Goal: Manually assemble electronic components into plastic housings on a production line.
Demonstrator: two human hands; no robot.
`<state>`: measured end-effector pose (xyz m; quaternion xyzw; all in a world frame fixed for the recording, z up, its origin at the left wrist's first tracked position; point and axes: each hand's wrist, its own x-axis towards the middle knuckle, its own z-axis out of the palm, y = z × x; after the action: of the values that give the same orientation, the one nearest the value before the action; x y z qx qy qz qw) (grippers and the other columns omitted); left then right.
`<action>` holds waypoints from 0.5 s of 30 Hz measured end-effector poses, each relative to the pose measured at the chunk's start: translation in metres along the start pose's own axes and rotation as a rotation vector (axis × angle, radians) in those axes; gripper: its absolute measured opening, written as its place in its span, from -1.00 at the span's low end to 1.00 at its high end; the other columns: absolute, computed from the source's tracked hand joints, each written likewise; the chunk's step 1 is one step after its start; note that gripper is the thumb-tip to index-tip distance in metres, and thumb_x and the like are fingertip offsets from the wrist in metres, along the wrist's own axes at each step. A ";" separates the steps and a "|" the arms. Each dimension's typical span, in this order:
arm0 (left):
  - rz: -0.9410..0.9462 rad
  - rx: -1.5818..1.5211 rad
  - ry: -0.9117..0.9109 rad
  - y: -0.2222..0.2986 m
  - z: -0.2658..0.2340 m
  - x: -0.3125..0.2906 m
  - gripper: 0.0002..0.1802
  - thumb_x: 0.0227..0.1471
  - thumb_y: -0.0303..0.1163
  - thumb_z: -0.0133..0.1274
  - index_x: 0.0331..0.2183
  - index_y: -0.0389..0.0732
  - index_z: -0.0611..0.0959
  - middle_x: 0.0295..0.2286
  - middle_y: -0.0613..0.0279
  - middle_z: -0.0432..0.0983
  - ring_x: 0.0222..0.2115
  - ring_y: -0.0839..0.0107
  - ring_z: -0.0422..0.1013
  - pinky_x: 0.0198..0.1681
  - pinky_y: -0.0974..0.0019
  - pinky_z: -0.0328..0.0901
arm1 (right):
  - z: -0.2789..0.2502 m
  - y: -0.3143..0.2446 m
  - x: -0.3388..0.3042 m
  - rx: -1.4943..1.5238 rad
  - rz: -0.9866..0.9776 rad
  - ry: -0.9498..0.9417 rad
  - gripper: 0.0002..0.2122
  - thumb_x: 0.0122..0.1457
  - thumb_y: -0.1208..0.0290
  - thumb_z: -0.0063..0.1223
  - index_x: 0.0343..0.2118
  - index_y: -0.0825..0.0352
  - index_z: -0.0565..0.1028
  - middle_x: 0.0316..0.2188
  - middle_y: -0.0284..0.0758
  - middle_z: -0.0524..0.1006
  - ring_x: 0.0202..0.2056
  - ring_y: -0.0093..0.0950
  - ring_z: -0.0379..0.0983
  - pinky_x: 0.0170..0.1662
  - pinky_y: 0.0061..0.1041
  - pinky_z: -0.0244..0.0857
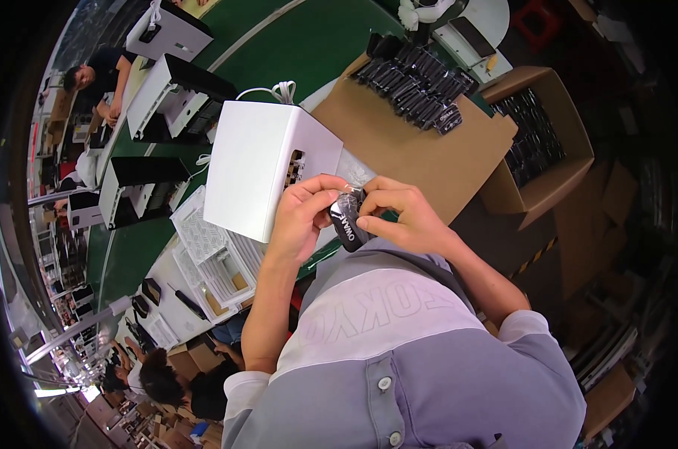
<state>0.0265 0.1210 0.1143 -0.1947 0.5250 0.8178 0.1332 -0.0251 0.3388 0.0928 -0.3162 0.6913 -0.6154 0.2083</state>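
Close in front of my body, both hands hold one small black item with white lettering in a clear plastic bag (pixel 347 227). My left hand (pixel 303 215) pinches the bag's top edge between thumb and fingers. My right hand (pixel 405 215) grips the other side, its fingers curled in and its thumb against the black face. Just beyond my left hand stands a white box-shaped appliance housing (pixel 245 165) with a cutout in its side and a white cord on top. Several similar black bagged items (pixel 414 82) lie in rows on a brown cardboard sheet (pixel 399 157) further off.
An open carton (pixel 571 179) holding more black bagged items stands at the right. Other white housings (pixel 163 101) line the green work surface (pixel 272 45) at the left. White plastic frames (pixel 215 258) are stacked near my left forearm. A co-worker (pixel 103 82) sits at the far left.
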 end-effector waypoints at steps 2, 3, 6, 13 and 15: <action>0.012 0.038 0.037 -0.001 0.004 -0.002 -0.81 0.19 -0.51 0.08 -0.17 -0.32 0.72 -0.38 0.36 0.62 -0.50 0.69 0.37 -0.47 0.56 0.19 | 0.001 0.000 -0.003 0.126 0.132 0.002 -0.92 0.15 0.56 0.25 -0.37 0.45 0.58 -0.29 -0.32 0.46 -0.31 -0.53 0.45 -0.22 -0.51 0.35; 0.025 0.076 0.077 -0.002 0.005 -0.004 -0.81 0.19 -0.52 0.10 -0.17 -0.33 0.71 -0.38 0.35 0.62 -0.49 0.67 0.38 -0.46 0.55 0.22 | 0.003 0.001 -0.004 0.126 0.135 0.003 -0.92 0.15 0.56 0.25 -0.37 0.45 0.58 -0.29 -0.32 0.46 -0.31 -0.53 0.45 -0.22 -0.51 0.35; 0.233 0.343 0.102 -0.009 0.008 -0.013 -0.79 0.14 -0.58 0.15 -0.16 -0.33 0.72 -0.31 0.29 0.62 -0.46 0.62 0.41 -0.41 0.52 0.29 | 0.007 0.002 -0.009 0.154 0.167 0.053 -0.92 0.18 0.57 0.23 -0.40 0.47 0.56 -0.31 -0.34 0.45 -0.35 -0.61 0.42 -0.28 -0.56 0.33; 0.700 0.893 0.145 -0.022 0.011 -0.023 -0.80 0.02 -0.67 0.20 -0.25 -0.31 0.75 -0.15 0.14 0.59 -0.33 0.51 0.50 -0.30 0.43 0.41 | 0.012 0.002 -0.013 0.219 0.238 0.026 -0.91 0.22 0.59 0.17 -0.40 0.48 0.52 -0.36 -0.39 0.41 -0.39 -0.69 0.36 -0.35 -0.60 0.26; 0.801 0.961 0.062 -0.028 0.002 -0.026 -0.79 -0.02 -0.68 0.21 -0.27 -0.32 0.76 -0.15 0.08 0.60 -0.29 0.45 0.53 -0.27 0.41 0.44 | 0.012 0.001 -0.014 0.245 0.279 0.005 -0.91 0.23 0.59 0.17 -0.40 0.48 0.51 -0.36 -0.41 0.40 -0.40 -0.71 0.34 -0.37 -0.61 0.23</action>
<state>0.0610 0.1341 0.1041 0.0753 0.8700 0.4707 -0.1262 -0.0071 0.3396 0.0882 -0.1882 0.6488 -0.6609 0.3269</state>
